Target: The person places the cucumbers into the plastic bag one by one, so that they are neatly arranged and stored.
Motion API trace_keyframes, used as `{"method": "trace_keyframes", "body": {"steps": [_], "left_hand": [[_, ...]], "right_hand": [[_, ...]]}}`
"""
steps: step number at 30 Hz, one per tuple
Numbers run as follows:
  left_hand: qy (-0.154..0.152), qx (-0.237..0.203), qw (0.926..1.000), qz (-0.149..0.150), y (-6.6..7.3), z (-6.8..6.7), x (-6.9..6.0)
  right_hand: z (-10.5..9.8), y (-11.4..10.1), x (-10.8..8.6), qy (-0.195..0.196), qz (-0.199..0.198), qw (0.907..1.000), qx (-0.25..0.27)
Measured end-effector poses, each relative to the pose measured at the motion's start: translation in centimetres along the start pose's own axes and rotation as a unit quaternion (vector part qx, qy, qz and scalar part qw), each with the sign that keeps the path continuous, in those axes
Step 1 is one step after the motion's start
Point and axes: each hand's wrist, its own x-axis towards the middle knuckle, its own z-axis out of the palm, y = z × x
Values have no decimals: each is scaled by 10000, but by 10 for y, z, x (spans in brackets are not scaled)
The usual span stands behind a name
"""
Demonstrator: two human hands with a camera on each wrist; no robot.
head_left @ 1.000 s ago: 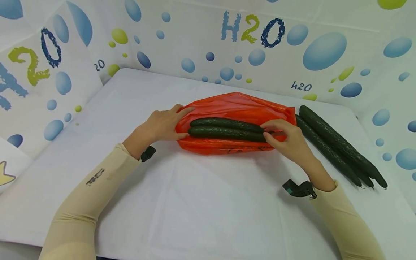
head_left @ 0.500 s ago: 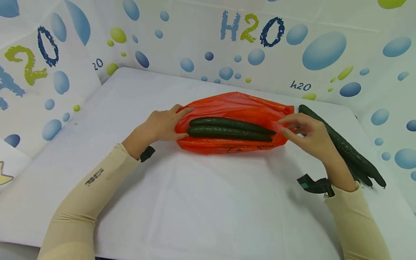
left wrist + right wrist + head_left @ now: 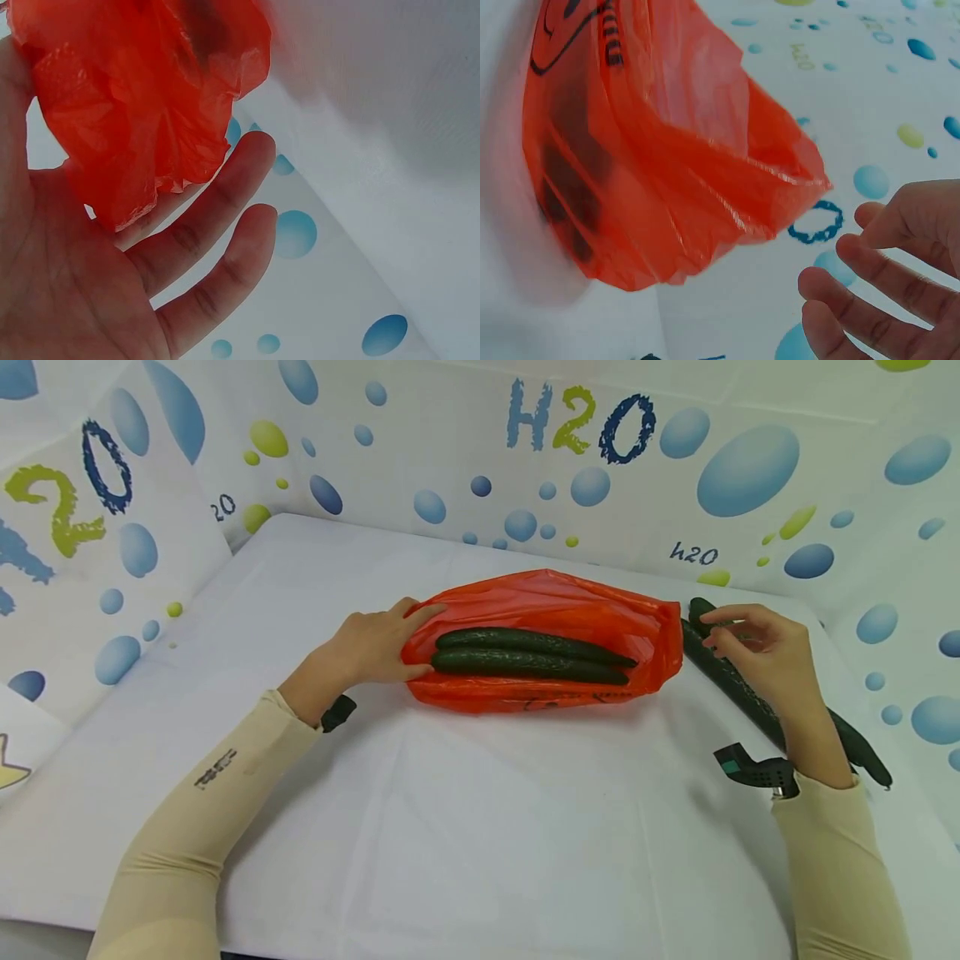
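A red plastic bag (image 3: pixel 555 597) lies on the table with two cucumbers (image 3: pixel 525 665) side by side in its opening. My left hand (image 3: pixel 367 647) holds the bag's left end, thumb at the near side and fingers at the far side; in the left wrist view the red film (image 3: pixel 142 112) lies against the palm. My right hand (image 3: pixel 776 656) is above the loose cucumbers (image 3: pixel 723 677), holding nothing, fingers loosely bent. Part of those cucumbers is hidden by this hand. The right wrist view shows the right hand (image 3: pixel 900 277) apart from the bag's end (image 3: pixel 727 187).
A white cloth covers the table (image 3: pixel 480 827). Behind and to the left stand white sheets (image 3: pixel 375 468) printed with blue and green drops and H2O lettering. Dark straps with small devices (image 3: pixel 753 770) are on both wrists.
My right hand has let go of the bag's cucumbers and right edge and moved right, over the loose cucumbers. The bag's right end has opened out. My left hand has stayed put.
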Motion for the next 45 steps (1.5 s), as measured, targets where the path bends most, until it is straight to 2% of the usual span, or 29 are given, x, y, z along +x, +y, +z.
{"method": "trace_keyframes", "body": {"steps": [3, 10, 17, 21, 27, 29, 38, 41, 45], "left_hand": [[-8, -1, 10000, -5, 1, 0, 0], [-76, -43, 10000, -22, 1, 1, 1], [-105, -21, 9999, -25, 2, 1, 1], [-117, -22, 9999, -31, 3, 0, 1], [-118, 4, 9999, 3, 3, 0, 2], [-119, 0, 9999, 18, 3, 1, 2], [-143, -60, 9999, 6, 1, 2, 1], [-121, -63, 9999, 20, 1, 3, 1], [-102, -40, 9999, 41, 0, 3, 2]], "right_hand": [[-4, 7, 1, 32, 222, 9997, -73], [-12, 21, 1, -287, 744, 9958, -440], [-16, 44, 1, -327, 735, 9958, -443], [-18, 57, -2, -375, 829, 9935, -684], [-22, 72, -8, -5, 1129, 9872, -1128], [-24, 75, -9, 11, 1259, 9836, -1290], [-32, 86, -7, -942, 1481, 9682, -1782], [-35, 88, -8, -1130, 1651, 9618, -1866], [-38, 89, -10, -1187, 1791, 9575, -1924]]}}
